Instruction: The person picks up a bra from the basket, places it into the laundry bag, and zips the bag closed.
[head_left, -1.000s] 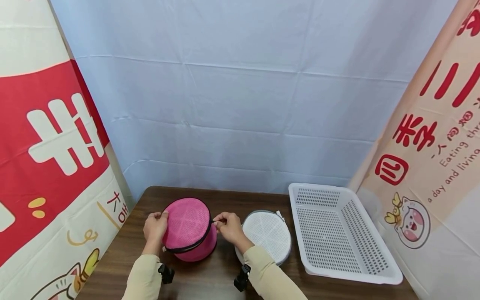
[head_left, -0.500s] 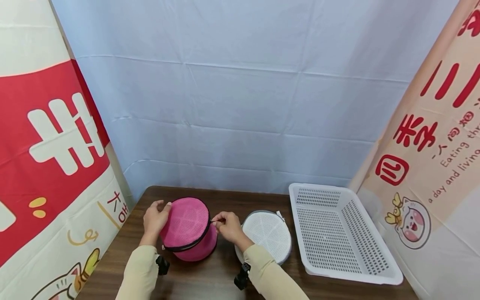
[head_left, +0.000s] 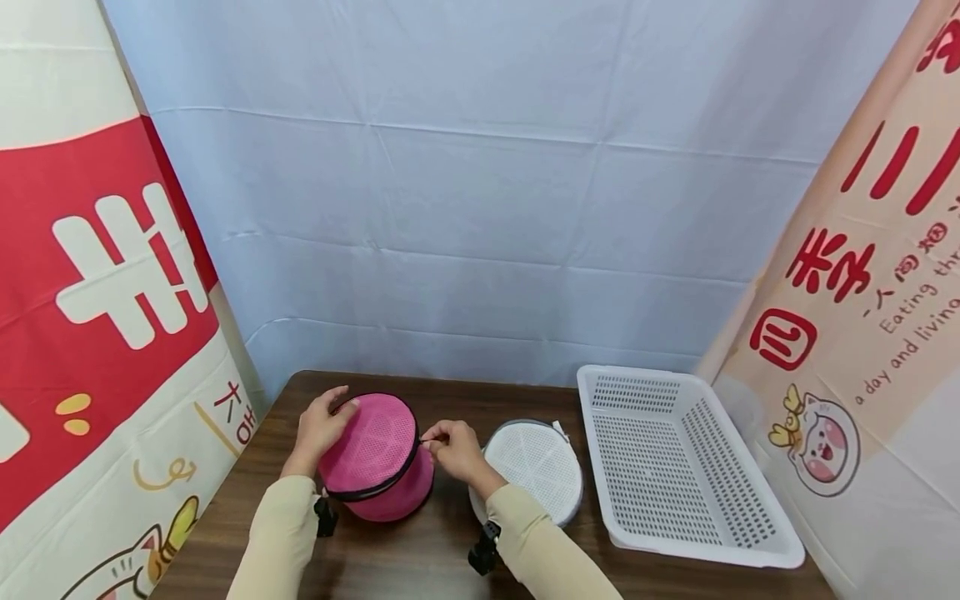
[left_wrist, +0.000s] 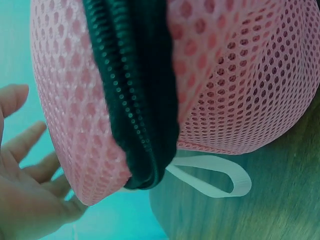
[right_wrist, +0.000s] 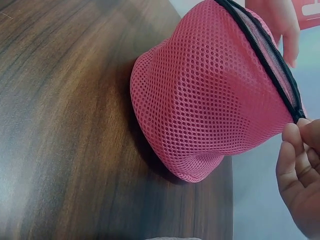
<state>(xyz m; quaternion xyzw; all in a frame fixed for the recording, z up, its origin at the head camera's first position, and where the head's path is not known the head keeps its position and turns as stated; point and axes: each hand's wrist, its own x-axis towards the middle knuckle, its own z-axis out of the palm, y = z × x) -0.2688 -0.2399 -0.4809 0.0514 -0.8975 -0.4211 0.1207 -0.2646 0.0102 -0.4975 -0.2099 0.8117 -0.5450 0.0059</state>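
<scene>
A round pink mesh laundry bag (head_left: 371,446) stands on the table, its black zipper (right_wrist: 263,52) running around the lid's edge. At the right end of that zipper, my right hand (head_left: 456,454) pinches the zipper pull (right_wrist: 298,118) between thumb and fingers. My left hand (head_left: 318,433) is at the lid's upper left, thumb on the mesh and fingers extended; the left wrist view shows these fingers spread beside the lid. From the bag's seam hangs a white loop (left_wrist: 240,181). In the right wrist view, the zipper's two edges stand slightly apart.
Right of the pink bag lies a white round mesh bag (head_left: 534,467) with a grey rim, partly under my right forearm. A white perforated plastic basket (head_left: 611,500) sits at the table's right side. Hanging cloths surround the dark wooden table (head_left: 405,567) at the back and sides.
My left hand has loosened its hold on the lid's left edge and shifted up, its fingers straightening. My right hand stays at the zipper pull, nearly still.
</scene>
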